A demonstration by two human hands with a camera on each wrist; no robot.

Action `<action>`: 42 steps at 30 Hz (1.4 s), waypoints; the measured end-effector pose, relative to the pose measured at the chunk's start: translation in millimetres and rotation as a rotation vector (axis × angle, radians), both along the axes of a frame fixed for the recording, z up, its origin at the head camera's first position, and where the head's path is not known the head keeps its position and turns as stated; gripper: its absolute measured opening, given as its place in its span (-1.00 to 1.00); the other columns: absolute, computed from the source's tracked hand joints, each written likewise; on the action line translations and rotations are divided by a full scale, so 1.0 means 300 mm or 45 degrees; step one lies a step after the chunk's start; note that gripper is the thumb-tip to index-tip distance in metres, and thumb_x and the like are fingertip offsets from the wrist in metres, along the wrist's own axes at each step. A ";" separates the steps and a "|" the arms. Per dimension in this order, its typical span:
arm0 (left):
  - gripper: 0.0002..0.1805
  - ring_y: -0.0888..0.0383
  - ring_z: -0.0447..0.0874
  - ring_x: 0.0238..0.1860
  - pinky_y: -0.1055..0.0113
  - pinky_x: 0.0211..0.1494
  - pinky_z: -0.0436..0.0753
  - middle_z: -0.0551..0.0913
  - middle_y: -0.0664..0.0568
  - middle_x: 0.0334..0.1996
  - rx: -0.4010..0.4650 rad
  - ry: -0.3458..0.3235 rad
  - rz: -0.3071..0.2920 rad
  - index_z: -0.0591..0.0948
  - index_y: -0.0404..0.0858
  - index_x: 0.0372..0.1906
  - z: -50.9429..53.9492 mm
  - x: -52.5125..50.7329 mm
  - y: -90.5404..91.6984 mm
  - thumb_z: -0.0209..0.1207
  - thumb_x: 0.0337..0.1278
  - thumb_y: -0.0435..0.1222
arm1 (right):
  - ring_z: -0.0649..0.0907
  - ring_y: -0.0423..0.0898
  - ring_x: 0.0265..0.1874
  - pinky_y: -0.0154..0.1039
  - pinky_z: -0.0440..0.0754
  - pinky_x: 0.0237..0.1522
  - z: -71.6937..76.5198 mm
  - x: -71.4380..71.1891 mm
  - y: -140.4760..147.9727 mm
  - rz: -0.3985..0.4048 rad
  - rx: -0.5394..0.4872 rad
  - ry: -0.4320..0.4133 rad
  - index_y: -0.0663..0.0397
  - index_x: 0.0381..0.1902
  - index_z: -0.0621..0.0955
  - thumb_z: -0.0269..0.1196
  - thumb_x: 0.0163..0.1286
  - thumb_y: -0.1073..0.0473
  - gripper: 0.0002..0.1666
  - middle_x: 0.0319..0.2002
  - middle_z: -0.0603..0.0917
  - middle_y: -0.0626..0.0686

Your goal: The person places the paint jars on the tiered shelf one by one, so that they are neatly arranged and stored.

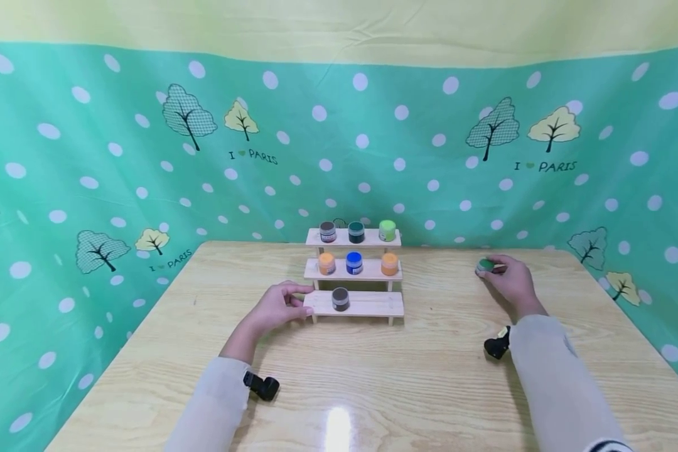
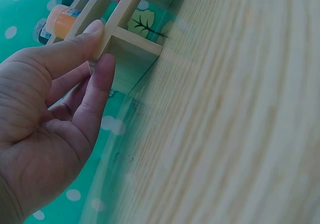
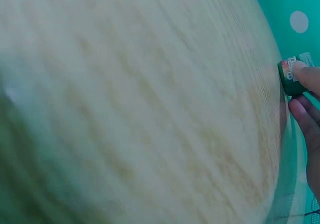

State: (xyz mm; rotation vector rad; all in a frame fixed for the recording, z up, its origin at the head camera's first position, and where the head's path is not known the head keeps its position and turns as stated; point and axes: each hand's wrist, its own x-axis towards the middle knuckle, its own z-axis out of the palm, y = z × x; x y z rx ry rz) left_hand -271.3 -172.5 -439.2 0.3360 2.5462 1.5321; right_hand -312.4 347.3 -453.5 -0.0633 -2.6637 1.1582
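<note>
A three-tier wooden display rack (image 1: pixel 375 304) stands at mid-table with small paint jars on its steps. My left hand (image 1: pixel 277 306) pinches the left end of the lowest step between thumb and fingers; the left wrist view shows this hand (image 2: pixel 60 108) at the shelf edge. On that step sits one dark brown jar (image 1: pixel 341 299). Off to the right, my right hand (image 1: pixel 511 280) grips a green paint jar (image 1: pixel 484 267). In the right wrist view the thumb lies over the label of this jar (image 3: pixel 291 76). Whether it touches the table, I cannot tell.
The middle step bears an orange jar (image 1: pixel 326 263), a blue jar (image 1: pixel 353 263) and another orange jar (image 1: pixel 390 264). Above are brown (image 1: pixel 328 231), dark green (image 1: pixel 356 232) and light green (image 1: pixel 387 230) jars. A dotted green curtain (image 1: pixel 339 138) hangs behind the wooden table (image 1: pixel 407 383).
</note>
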 end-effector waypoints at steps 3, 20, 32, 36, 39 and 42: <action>-0.46 0.07 0.54 -0.24 0.32 -0.30 0.59 0.56 -0.04 -0.08 -0.004 -0.002 0.004 0.64 -0.22 0.12 0.001 0.002 0.001 0.47 -0.08 -0.33 | 0.52 0.26 0.01 0.14 0.48 0.07 -0.001 0.005 -0.011 0.001 -0.049 -0.009 0.33 0.28 0.45 0.30 0.37 0.07 -0.36 0.09 0.51 0.38; -0.46 0.08 0.55 -0.23 0.32 -0.28 0.60 0.57 -0.01 -0.06 -0.004 0.003 0.013 0.66 -0.18 0.10 -0.005 -0.002 -0.003 0.49 -0.11 -0.32 | 0.59 0.23 0.01 -0.54 0.57 -0.23 0.059 0.072 -0.069 0.159 -0.137 0.061 0.25 0.28 0.48 0.34 0.34 0.06 -0.36 0.09 0.56 0.32; -0.49 0.08 0.54 -0.25 0.35 -0.33 0.57 0.57 -0.02 -0.06 0.006 -0.002 0.005 0.66 -0.21 0.09 -0.003 -0.003 0.002 0.47 -0.07 -0.34 | 0.61 0.19 -0.02 -0.54 0.58 -0.21 0.084 0.127 -0.084 0.179 -0.113 0.057 0.17 0.29 0.49 0.35 0.31 -0.04 -0.31 0.06 0.57 0.26; -0.49 0.09 0.55 -0.25 0.36 -0.35 0.58 0.56 -0.02 -0.05 0.007 -0.014 0.002 0.66 -0.20 0.10 -0.001 -0.002 0.001 0.47 -0.07 -0.34 | 0.61 0.18 -0.03 -0.56 0.57 -0.17 0.100 0.143 -0.095 0.215 -0.111 0.099 0.22 0.24 0.51 0.38 0.29 0.02 -0.35 0.06 0.57 0.26; -0.49 0.10 0.55 -0.25 0.36 -0.36 0.58 0.56 -0.02 -0.05 0.005 -0.011 -0.003 0.66 -0.20 0.10 -0.002 -0.005 0.000 0.47 -0.06 -0.33 | 0.61 0.13 -0.06 -0.56 0.56 -0.15 0.111 0.156 -0.108 0.253 -0.089 0.144 0.26 0.20 0.54 0.39 0.28 0.13 -0.41 0.04 0.58 0.26; -0.49 0.10 0.55 -0.25 0.35 -0.36 0.58 0.56 -0.03 -0.05 0.000 -0.001 -0.003 0.66 -0.21 0.11 -0.004 -0.007 0.000 0.46 -0.06 -0.33 | 0.63 0.02 -0.12 -0.54 0.58 -0.15 0.116 0.169 -0.123 0.290 -0.088 0.175 0.28 0.17 0.56 0.40 0.25 0.21 -0.45 0.02 0.58 0.26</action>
